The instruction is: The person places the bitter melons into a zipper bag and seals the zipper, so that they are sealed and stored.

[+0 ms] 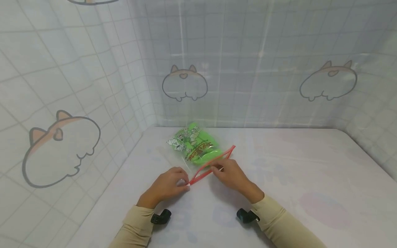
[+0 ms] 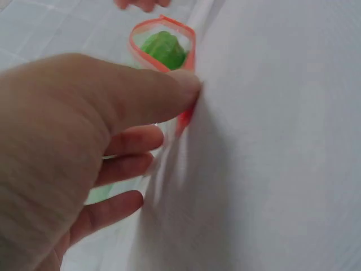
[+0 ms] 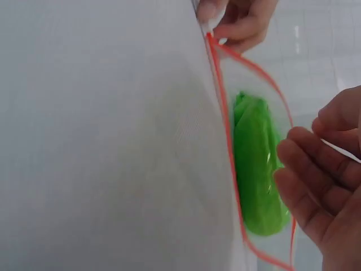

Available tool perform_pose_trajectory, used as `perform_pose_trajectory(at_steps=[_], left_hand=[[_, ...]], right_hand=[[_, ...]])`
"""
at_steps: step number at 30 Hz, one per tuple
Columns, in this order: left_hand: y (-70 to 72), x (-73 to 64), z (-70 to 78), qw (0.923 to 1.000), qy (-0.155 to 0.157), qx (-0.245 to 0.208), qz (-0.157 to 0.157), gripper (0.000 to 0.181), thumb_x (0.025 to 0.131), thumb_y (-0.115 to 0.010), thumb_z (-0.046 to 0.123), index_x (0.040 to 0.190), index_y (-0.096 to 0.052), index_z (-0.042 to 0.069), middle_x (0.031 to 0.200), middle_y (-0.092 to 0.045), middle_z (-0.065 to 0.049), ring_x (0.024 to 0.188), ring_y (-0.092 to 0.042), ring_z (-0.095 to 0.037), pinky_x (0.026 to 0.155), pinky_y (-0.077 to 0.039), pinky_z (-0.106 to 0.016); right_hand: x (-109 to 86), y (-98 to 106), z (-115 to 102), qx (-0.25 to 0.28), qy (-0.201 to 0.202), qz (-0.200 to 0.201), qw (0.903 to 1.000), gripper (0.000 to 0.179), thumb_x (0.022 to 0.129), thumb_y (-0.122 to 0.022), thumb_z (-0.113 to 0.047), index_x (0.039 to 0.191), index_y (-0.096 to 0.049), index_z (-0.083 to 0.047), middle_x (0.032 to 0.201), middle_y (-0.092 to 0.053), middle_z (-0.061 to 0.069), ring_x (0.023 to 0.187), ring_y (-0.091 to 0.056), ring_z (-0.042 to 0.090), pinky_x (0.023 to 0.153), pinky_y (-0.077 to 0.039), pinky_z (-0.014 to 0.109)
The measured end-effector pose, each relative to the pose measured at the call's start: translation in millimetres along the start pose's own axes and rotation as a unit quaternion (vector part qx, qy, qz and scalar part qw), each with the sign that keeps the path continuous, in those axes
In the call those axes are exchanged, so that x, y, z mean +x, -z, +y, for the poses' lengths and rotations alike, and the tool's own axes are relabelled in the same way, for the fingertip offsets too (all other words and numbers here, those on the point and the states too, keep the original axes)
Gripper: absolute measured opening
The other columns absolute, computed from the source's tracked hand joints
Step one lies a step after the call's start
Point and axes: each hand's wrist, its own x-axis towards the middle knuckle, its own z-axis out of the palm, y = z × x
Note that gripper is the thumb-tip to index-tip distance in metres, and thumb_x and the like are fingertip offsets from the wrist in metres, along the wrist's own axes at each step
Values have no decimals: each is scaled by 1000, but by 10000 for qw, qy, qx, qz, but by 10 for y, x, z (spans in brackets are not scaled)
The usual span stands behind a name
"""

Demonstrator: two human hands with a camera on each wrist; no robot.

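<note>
A clear zip bag (image 1: 190,166) with a red rim and printed cartoon figures lies on the table, its mouth spread apart toward me. Inside it is a folded bright green soft item (image 3: 256,164), whose kind I cannot tell. My left hand (image 1: 170,183) pinches the near left corner of the rim between thumb and fingers; a small white piece shows there. Loosely bent, my right hand (image 1: 231,173) hovers at the mouth's upper edge. In the left wrist view a small gap separates its fingertips (image 2: 144,4) from the rim.
The white table (image 1: 294,165) meets a grid-patterned curtain (image 1: 248,86) with dog drawings at the back and left. Dark wrist devices (image 1: 161,217) sit under both sleeves (image 1: 282,220).
</note>
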Motion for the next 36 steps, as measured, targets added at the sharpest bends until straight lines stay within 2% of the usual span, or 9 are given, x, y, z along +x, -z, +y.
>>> perform_pose_trajectory(at_steps=[6,10,13,17,23,28,33,36], left_hand=[[-29,32,4,9993,-243,216,180,8,83,-80,24,82,-72,23,100,-65,10,101,-59,-13,85,-53,-37],[-33,42,-5,9990,-266,262,256,7,83,-79,21,82,-71,21,100,-66,8,100,-60,-13,83,-54,-36],[-36,46,-8,9993,-195,135,283,8,82,-78,19,80,-71,20,100,-67,8,99,-61,-14,83,-54,-37],[-29,49,-6,9994,-36,-170,298,8,81,-77,17,79,-70,20,100,-67,7,100,-62,-14,84,-53,-38],[-19,63,21,9970,227,-674,317,7,81,-75,14,78,-70,18,101,-67,5,100,-63,-16,88,-52,-41],[-4,79,58,9935,599,-930,284,9,80,-74,14,76,-69,19,101,-67,7,101,-63,-18,88,-52,-42],[-5,77,94,9889,981,-1082,269,9,79,-74,14,75,-68,19,101,-67,7,100,-63,-19,87,-51,-43],[-15,75,117,9841,1222,-1243,327,10,79,-73,13,74,-67,19,100,-67,8,99,-62,-18,86,-51,-42]], right_hand=[[25,-45,-192,-393,604,290,9970,15,91,-69,-5,102,-77,-10,93,-74,1,80,-63,8,73,-54,29],[53,-103,-296,-550,1235,352,9902,13,89,-73,-5,101,-76,-9,93,-73,1,82,-64,8,76,-54,29],[67,-176,-320,-604,1515,291,9862,15,87,-73,-3,101,-75,-8,95,-73,0,86,-66,10,78,-54,27],[72,-254,-317,-692,1557,154,9853,17,85,-73,-2,101,-75,-10,97,-72,-1,91,-65,12,81,-53,26],[62,-271,-277,-789,1496,73,9856,21,85,-73,-2,104,-74,-11,102,-73,3,100,-64,15,89,-52,32],[53,-264,-257,-974,1344,25,9861,21,84,-74,-3,105,-74,-7,105,-72,3,104,-64,18,93,-50,36],[44,-276,-262,-1383,1034,-209,9848,22,86,-74,-9,108,-75,-8,108,-71,1,107,-63,18,93,-50,35],[46,-281,-276,-1540,1012,-343,9823,24,85,-74,-9,109,-75,-7,107,-71,1,105,-63,18,92,-51,35]])
